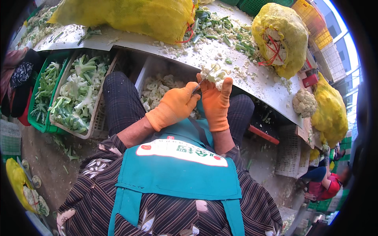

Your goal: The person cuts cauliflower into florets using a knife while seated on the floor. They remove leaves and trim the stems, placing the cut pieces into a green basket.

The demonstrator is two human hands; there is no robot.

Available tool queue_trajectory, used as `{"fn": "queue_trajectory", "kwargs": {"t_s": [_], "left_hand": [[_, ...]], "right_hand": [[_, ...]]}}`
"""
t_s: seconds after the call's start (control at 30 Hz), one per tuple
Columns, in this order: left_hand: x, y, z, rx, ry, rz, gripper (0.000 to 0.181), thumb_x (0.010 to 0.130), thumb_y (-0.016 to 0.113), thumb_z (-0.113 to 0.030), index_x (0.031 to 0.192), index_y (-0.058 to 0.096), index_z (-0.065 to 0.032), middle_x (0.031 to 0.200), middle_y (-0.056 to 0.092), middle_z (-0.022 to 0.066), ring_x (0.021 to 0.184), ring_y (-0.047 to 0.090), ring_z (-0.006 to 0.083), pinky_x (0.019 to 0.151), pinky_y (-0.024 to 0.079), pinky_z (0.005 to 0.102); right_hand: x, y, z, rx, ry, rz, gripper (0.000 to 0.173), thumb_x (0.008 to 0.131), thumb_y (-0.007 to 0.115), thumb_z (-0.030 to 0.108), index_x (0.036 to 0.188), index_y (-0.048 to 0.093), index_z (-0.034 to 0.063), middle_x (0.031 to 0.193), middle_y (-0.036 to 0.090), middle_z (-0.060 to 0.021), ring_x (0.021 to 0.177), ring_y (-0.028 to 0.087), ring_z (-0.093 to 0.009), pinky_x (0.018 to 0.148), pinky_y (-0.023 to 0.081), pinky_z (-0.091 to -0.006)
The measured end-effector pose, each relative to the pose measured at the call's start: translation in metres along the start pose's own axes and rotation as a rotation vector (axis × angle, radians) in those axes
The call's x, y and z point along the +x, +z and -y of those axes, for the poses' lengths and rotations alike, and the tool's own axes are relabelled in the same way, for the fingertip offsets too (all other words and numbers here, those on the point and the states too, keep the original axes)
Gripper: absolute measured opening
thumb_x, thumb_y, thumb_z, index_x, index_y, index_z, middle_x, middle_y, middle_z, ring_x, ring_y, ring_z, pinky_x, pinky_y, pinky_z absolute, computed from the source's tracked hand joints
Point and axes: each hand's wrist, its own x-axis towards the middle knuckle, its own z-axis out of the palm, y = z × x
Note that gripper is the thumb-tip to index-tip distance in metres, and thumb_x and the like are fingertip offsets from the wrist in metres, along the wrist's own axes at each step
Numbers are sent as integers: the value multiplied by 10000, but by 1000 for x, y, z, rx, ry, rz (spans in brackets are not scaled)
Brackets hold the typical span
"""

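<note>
My left hand (174,103), in an orange knit glove, grips a small knife (195,89). The thin blade runs up and to the right against a cauliflower piece (217,75). My right hand (217,103), gloved the same way, is turned palm up and holds that piece between thumb and fingers. Both hands are above my lap, just in front of the white table edge. Under them, a pale crate (141,73) of cut cauliflower florets (162,87) stands between my knees, partly hidden by the left glove.
Left of my leg are a white crate (88,129) of stems and leaves and a green crate (32,116) of trimmings. Yellow mesh sacks (124,14) (291,32) lie on the scrap-strewn table (141,48). A cauliflower head (305,103) rests at right. Another person (324,185) sits far right.
</note>
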Motion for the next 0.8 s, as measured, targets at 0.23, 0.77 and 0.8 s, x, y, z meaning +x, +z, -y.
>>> {"fn": "queue_trajectory", "kwargs": {"t_s": [0.23,0.77,0.8], "left_hand": [[1,7,2,137,-107,116,215,937,582,-191,1077,497,-51,744,637,251,739,626,475,646,480,561],[-2,-14,45,36,-77,302,176,948,595,-158,1079,577,-43,740,641,206,693,641,400,609,489,435],[2,-13,44,99,-45,333,184,945,599,-170,1085,577,-52,739,639,213,698,636,412,611,487,453]], "right_hand": [[3,5,-4,68,-20,-103,476,999,573,404,1309,533,45,1245,630,-98,1155,611,-246,1034,485,-443],[-10,-54,-4,102,243,-252,459,945,683,362,1183,560,-11,1109,637,-158,1068,648,-299,955,567,-464],[-6,-55,-4,123,253,-244,499,937,681,397,1184,560,-20,1112,636,-160,1068,647,-299,963,563,-466]]}}
